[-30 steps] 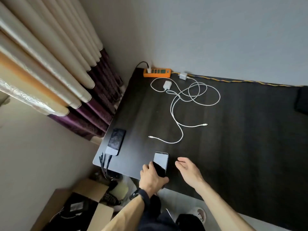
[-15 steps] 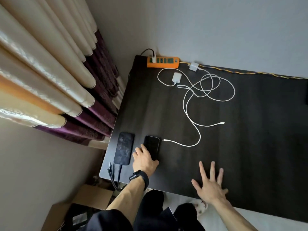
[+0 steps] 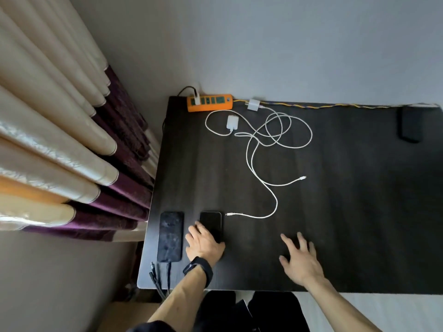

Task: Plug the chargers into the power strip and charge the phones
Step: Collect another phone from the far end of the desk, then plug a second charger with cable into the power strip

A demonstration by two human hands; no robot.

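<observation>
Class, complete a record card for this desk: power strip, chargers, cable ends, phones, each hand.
Power strip: orange power strip at the table's far edge, one white plug in its left end.
Chargers: far charger beside the strip's right end, near charger in front of it; both unplugged.
Cable ends: near cable end lies just right of the black phone; far cable end mid-table; both free.
Phones: black phone beside second dark phone, at the near left corner.
Left hand: rests on black phone.
Right hand: open, fingers spread over the table.
</observation>
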